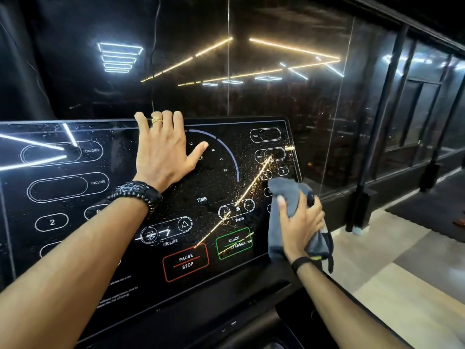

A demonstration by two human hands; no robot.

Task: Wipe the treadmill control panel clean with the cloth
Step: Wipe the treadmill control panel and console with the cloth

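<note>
The treadmill control panel (105, 197) is a glossy black slab with white outlined buttons, a red PAUSE STOP box and a green QUICK START box. Fine droplets speckle its middle and right part. My left hand (163, 152) lies flat on the panel's upper middle, fingers straight and reaching the top edge. My right hand (299, 222) grips a bunched grey cloth (286, 195) against the panel's right edge, beside the round number buttons. A dark object shows between the cloth and my fingers; I cannot tell what it is.
A dark glass wall (276, 71) stands right behind the panel and mirrors ceiling light strips. Black posts (372, 147) rise to the right. Pale floor (402, 285) and a dark mat (432, 217) lie at the lower right. The console's dark lower ledge (226, 323) runs below the panel.
</note>
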